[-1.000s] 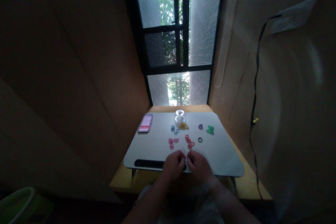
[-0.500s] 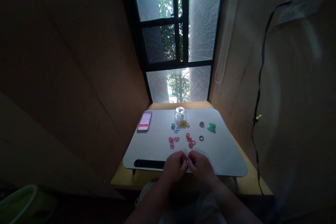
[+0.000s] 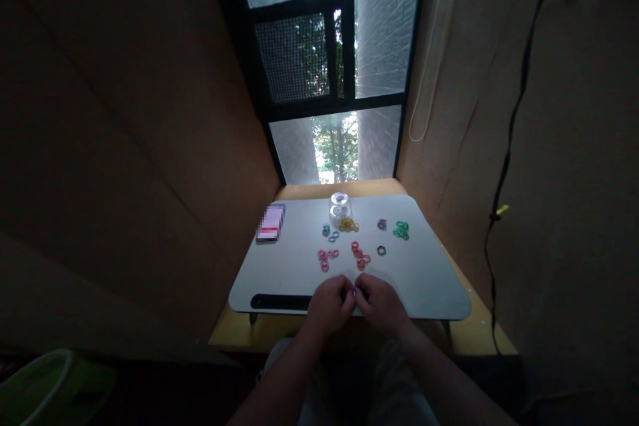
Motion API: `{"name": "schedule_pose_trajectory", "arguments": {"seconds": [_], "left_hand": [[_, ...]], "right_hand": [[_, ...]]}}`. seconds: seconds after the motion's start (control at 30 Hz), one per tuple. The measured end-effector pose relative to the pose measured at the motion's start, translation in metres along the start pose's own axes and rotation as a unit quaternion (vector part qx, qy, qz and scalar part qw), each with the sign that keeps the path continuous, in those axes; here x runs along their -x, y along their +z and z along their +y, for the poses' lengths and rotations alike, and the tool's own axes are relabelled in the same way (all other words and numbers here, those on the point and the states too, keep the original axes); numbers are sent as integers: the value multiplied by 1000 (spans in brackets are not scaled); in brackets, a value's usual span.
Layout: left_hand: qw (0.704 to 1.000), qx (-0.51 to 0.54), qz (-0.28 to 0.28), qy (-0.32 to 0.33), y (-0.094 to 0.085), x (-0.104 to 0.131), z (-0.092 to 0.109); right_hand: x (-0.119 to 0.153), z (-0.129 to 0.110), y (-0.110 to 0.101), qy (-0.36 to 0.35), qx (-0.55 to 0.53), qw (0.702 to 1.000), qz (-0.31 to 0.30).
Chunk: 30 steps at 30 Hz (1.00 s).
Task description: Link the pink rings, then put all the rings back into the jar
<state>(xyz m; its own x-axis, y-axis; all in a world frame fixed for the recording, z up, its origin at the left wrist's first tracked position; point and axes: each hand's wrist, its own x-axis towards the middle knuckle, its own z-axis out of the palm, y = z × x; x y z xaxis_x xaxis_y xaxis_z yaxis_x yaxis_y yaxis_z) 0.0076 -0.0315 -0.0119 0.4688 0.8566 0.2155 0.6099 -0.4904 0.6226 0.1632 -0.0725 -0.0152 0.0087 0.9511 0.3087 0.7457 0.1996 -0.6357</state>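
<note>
My left hand (image 3: 330,303) and my right hand (image 3: 382,303) meet fingertip to fingertip over the front edge of the white lap table (image 3: 429,279). Both are closed in a pinch. A tiny pale purplish bit shows between the fingertips, too small to name. Beyond the hands lie groups of small coloured rings that look like hair ties: pink rings (image 3: 325,255), red rings (image 3: 357,253), blue rings (image 3: 334,237), yellow rings (image 3: 348,224), purple rings (image 3: 382,223), green rings (image 3: 401,231) and a dark ring (image 3: 381,250).
A clear jar (image 3: 340,206) stands at the back of the table, behind the yellow rings. A phone (image 3: 270,222) lies at the back left. The table's black slot (image 3: 279,301) runs left of my hands. A black cable (image 3: 509,140) hangs at right; a green bin (image 3: 60,386) is at lower left.
The camera view has tilted slightly, so the table appears higher. My hands stay pinched together at the front edge, and the rings lie in the same groups.
</note>
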Motion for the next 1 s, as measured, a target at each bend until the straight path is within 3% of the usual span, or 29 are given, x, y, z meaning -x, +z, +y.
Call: {"name": "schedule_pose_trajectory", "arguments": {"seconds": [1.0], "left_hand": [[998, 47, 36, -7, 3, 3, -4]], "right_hand": [[6, 2, 5, 13, -9, 1000, 19]]}}
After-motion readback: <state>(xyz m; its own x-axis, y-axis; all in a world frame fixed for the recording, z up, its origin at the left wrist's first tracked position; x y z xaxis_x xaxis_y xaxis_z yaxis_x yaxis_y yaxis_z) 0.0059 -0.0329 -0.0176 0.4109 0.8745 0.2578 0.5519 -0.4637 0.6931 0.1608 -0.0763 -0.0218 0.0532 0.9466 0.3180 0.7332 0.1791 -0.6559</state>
